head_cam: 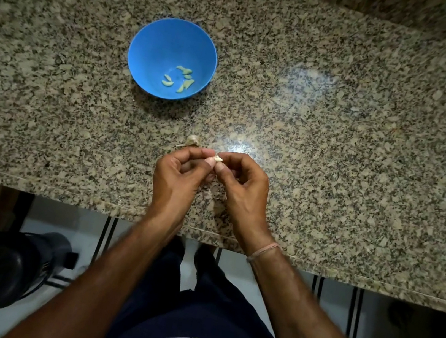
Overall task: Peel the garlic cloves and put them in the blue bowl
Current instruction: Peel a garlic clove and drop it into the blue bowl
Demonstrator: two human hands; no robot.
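A blue bowl (174, 45) stands on the granite counter, back left of my hands, with several pale peeled garlic cloves (181, 79) lying in its bottom. Near the counter's front edge, my left hand (179, 175) and my right hand (242, 183) meet fingertip to fingertip. Between them they pinch one small garlic clove (218, 159), most of it hidden by thumbs and fingers. Just beyond my left fingertips a garlic piece with papery skin (193, 140) lies on the counter.
The speckled granite counter (338, 128) stretches wide to the right and left. Its front edge runs just under my wrists. Below it are a tiled floor and a dark round object (7, 267) at lower left.
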